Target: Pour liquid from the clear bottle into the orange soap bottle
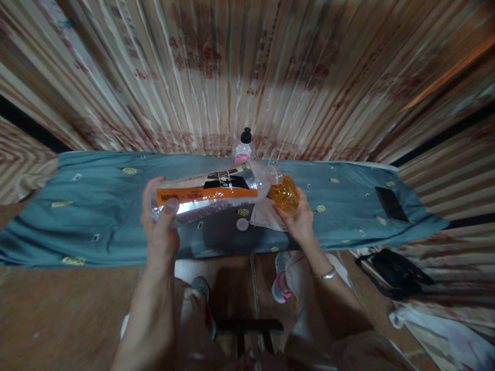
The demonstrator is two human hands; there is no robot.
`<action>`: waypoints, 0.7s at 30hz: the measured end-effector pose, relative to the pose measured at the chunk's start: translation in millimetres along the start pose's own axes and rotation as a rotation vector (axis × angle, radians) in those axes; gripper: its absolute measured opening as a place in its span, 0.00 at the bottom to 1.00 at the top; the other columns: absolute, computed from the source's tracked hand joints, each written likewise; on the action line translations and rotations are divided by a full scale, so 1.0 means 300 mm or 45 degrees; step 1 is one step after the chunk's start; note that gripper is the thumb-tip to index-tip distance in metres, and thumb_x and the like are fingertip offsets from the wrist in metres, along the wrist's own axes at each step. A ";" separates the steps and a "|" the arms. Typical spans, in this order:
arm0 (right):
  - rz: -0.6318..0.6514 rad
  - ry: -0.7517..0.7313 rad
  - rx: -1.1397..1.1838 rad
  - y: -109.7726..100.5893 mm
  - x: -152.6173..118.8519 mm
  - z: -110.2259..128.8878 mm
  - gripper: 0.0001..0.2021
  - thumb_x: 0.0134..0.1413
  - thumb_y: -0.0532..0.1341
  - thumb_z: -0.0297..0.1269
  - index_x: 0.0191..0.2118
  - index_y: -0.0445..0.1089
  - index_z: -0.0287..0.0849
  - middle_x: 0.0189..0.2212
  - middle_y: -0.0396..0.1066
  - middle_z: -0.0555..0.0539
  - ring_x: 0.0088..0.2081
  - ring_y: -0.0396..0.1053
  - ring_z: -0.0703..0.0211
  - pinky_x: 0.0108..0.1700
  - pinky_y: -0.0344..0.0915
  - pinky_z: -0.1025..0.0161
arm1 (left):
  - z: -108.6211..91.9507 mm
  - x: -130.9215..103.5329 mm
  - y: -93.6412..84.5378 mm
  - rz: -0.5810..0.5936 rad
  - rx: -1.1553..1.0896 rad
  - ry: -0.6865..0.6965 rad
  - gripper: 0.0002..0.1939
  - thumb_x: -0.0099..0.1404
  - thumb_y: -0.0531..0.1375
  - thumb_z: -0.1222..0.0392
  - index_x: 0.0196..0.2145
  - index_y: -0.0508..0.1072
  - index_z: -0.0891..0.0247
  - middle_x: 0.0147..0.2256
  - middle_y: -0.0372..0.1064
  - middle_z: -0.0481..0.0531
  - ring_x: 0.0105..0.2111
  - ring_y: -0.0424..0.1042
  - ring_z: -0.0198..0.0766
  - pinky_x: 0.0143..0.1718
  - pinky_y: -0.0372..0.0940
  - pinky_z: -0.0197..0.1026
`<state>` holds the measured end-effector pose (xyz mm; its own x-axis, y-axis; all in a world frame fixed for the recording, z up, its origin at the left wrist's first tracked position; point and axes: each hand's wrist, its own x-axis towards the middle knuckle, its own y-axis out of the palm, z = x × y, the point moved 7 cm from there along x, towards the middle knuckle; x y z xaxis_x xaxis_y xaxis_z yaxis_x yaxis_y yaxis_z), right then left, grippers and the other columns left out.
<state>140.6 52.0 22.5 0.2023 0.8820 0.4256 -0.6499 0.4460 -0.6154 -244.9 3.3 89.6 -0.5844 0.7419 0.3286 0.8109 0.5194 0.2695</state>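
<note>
My left hand (pixel 162 208) is wrapped round the base of a large clear plastic bottle (pixel 209 190) with an orange, white and black label. The bottle lies tilted almost level, its neck pointing right. At its mouth is a small container of orange-yellow liquid (pixel 284 194), gripped by my right hand (pixel 301 216). Whether liquid passes between the two I cannot tell. Below the bottle's neck a round whitish cap (pixel 242 224) rests on the cloth, beside a pale, partly hidden piece of sheer material (pixel 266 215).
A clear bottle with a black top and pink label (pixel 243 150) stands at the back of the cloth-covered table (pixel 104 206). A dark phone-like slab (pixel 391 204) lies at the right. Behind hangs a patterned curtain (pixel 232 67). A black bag (pixel 394 273) sits low at the right.
</note>
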 end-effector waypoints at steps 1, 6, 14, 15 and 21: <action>0.003 -0.003 -0.002 0.001 0.000 -0.001 0.46 0.49 0.71 0.60 0.68 0.63 0.39 0.62 0.76 0.30 0.61 0.77 0.33 0.62 0.75 0.37 | 0.002 0.000 -0.001 0.001 0.004 -0.004 0.37 0.47 0.76 0.39 0.50 0.76 0.60 0.38 0.71 0.47 0.36 0.69 0.40 0.42 0.65 0.44; -0.007 -0.019 -0.020 0.003 0.000 -0.004 0.46 0.50 0.71 0.62 0.68 0.62 0.41 0.63 0.75 0.31 0.61 0.77 0.33 0.61 0.75 0.37 | 0.004 -0.005 -0.001 0.033 -0.007 0.020 0.32 0.51 0.75 0.41 0.51 0.77 0.56 0.39 0.71 0.49 0.37 0.70 0.43 0.43 0.66 0.47; -0.019 -0.024 -0.012 0.002 0.005 -0.005 0.46 0.49 0.71 0.61 0.68 0.63 0.41 0.62 0.76 0.32 0.61 0.77 0.34 0.62 0.75 0.37 | 0.018 0.001 -0.003 0.018 0.013 -0.011 0.36 0.48 0.75 0.39 0.51 0.76 0.58 0.39 0.71 0.48 0.37 0.69 0.42 0.44 0.64 0.46; -0.017 -0.025 -0.005 0.002 0.007 -0.006 0.46 0.48 0.71 0.61 0.68 0.63 0.41 0.62 0.76 0.32 0.61 0.77 0.34 0.62 0.75 0.37 | 0.019 0.002 -0.001 0.017 0.017 -0.008 0.36 0.48 0.75 0.39 0.51 0.76 0.57 0.39 0.71 0.48 0.37 0.70 0.42 0.44 0.64 0.46; -0.015 -0.031 0.010 0.002 0.013 0.000 0.45 0.47 0.73 0.56 0.67 0.64 0.41 0.62 0.77 0.32 0.60 0.78 0.34 0.62 0.75 0.38 | 0.012 -0.003 0.005 0.018 -0.004 -0.012 0.29 0.52 0.73 0.40 0.48 0.78 0.53 0.40 0.72 0.51 0.39 0.72 0.46 0.45 0.68 0.48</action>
<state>140.9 55.7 23.7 0.1923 0.8727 0.4488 -0.6532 0.4551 -0.6052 -243.0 4.9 86.4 -0.5725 0.7533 0.3239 0.8191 0.5074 0.2677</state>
